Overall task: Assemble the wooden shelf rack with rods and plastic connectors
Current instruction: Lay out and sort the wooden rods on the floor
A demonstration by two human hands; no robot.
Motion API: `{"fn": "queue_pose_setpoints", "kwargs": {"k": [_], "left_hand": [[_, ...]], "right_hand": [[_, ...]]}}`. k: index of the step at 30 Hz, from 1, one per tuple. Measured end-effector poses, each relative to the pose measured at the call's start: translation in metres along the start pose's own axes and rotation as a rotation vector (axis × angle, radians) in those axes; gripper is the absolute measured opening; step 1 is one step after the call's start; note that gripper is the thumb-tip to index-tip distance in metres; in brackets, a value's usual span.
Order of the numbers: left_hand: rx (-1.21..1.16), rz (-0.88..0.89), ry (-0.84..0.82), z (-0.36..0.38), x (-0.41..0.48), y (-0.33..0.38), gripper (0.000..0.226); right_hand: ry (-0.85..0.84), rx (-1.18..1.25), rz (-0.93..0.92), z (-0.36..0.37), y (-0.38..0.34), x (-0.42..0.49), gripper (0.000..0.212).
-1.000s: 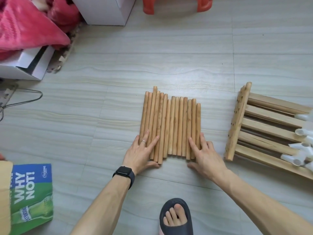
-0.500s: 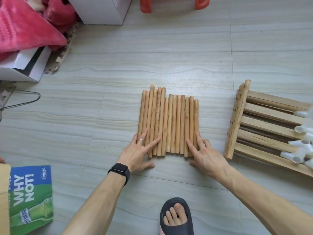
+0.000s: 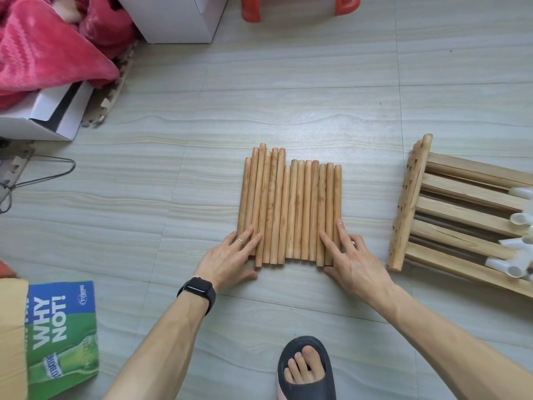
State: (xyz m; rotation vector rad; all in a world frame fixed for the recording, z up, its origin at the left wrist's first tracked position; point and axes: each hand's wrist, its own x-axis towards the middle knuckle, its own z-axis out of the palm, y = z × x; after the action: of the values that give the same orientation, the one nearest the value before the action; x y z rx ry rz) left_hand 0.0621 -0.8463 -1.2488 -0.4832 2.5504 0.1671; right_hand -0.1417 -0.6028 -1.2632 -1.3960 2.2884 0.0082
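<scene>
Several wooden rods (image 3: 291, 203) lie side by side in a flat row on the floor, pointing away from me. My left hand (image 3: 230, 259) rests with straight fingers on the near ends of the leftmost rods; it wears a ring and a black watch. My right hand (image 3: 350, 259) lies with straight fingers on the near ends of the rightmost rods. At the right, stacked wooden slat shelves (image 3: 450, 206) lie on the floor, one end piece (image 3: 408, 203) standing on edge. White plastic connectors (image 3: 516, 249) sit on the slats at the right edge.
My foot in a dark slipper (image 3: 307, 370) is at the bottom centre. A green and blue carton (image 3: 62, 339) lies bottom left. White boxes (image 3: 49, 114), a pink blanket (image 3: 43, 47), a wire hanger (image 3: 34, 174) and an orange stool (image 3: 297, 7) line the left and far sides.
Both hands stay on the rods' near ends and have drawn slightly closer to me. The rod row is a little tighter; the left rods stick out farther than the right ones.
</scene>
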Motion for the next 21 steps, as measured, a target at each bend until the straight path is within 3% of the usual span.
{"fn": "queue_pose_setpoints", "kwargs": {"k": [3, 13, 21], "left_hand": [[-0.086, -0.058, -0.012, 0.002, -0.002, 0.012, 0.106], [-0.092, -0.149, 0.073, -0.002, 0.009, 0.023, 0.087], [-0.093, -0.071, 0.019, -0.002, -0.003, 0.0, 0.107]], "right_hand": [[-0.003, 0.015, 0.009, 0.0, -0.002, 0.001, 0.086], [0.012, 0.022, 0.008, 0.004, -0.007, -0.004, 0.08], [-0.032, 0.03, -0.054, 0.003, 0.004, -0.006, 0.074]]}}
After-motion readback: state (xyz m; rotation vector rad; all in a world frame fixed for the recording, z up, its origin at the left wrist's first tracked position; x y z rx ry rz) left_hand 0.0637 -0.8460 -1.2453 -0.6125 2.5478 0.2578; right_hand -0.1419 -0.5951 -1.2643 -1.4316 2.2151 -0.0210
